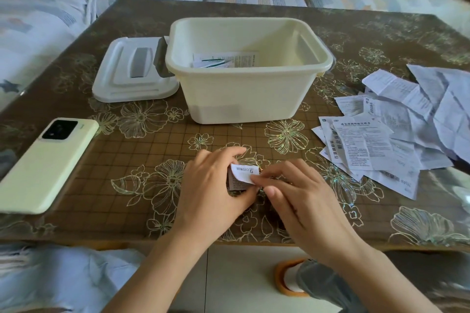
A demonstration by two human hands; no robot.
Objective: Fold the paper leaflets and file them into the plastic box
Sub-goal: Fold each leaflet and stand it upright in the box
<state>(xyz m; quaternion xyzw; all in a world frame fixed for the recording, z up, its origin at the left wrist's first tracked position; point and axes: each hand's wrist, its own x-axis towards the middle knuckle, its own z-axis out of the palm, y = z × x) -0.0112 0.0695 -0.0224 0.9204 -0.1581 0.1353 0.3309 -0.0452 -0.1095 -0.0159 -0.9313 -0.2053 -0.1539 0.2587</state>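
Note:
A small folded paper leaflet (243,174) lies between both hands near the table's front edge. My left hand (216,185) pinches its left side. With thumb and fingers, my right hand (300,195) presses its right edge. The cream plastic box (244,93) stands open behind my hands, and a few folded leaflets (223,59) lie on its floor. A loose pile of unfolded leaflets (396,134) is spread on the table at the right.
The box's white lid (132,71) lies flat to the left of the box. A pale green phone (48,162) rests face down at the left front. The table (142,149) has a brown floral cover. A sofa with striped cushions runs behind it.

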